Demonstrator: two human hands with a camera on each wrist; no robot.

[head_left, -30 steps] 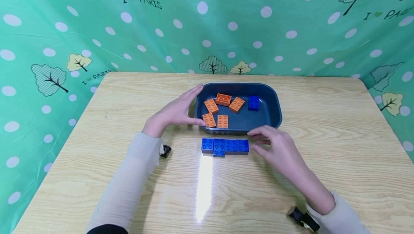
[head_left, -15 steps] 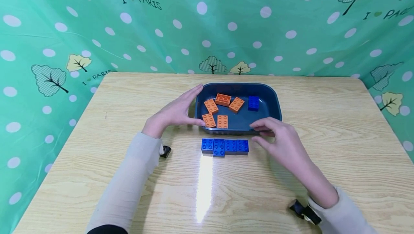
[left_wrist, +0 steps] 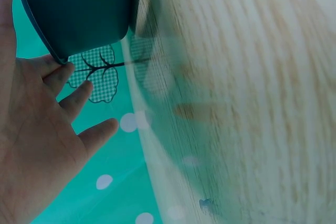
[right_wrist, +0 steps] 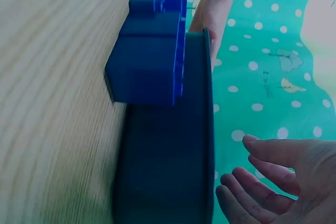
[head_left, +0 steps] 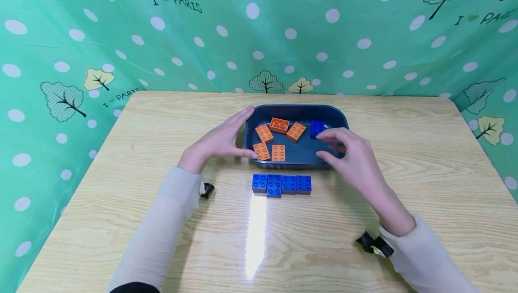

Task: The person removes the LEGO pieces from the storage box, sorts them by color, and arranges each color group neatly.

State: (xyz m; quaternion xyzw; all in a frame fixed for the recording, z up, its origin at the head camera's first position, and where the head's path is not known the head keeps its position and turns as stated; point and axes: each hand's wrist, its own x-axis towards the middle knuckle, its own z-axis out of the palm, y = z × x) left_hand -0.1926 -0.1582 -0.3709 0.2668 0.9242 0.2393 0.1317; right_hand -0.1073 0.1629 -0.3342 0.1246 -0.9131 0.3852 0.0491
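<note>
the left hand [head_left: 220, 140] rests against the left end of the dark blue tray [head_left: 299, 165], fingers straight and spread, thumb at the near rim; it seems to steady the tray rather than clamp it. five orange bricks [head_left: 265, 133] lie in the tray's left half and middle, and in front of it, on the wooden table [head_left: 323, 248], stand four blue bricks [head_left: 274, 185] side by side. farther right, inside the tray, sits a lone blue brick [head_left: 317, 127]. the right hand [head_left: 352, 158] hangs over the tray's right end, thumb and fingers apart with nothing between them; whether a fingertip touches the lone brick i cannot tell. the step in hand looks like reaching for that brick, and the next move would call for pinching its sides and lifting it over the rim.

the left wrist view shows fingers splayed off the tray, hard to make out from the head; only the head view shows the tray's contents; the right wrist view shows the row's end face
</note>
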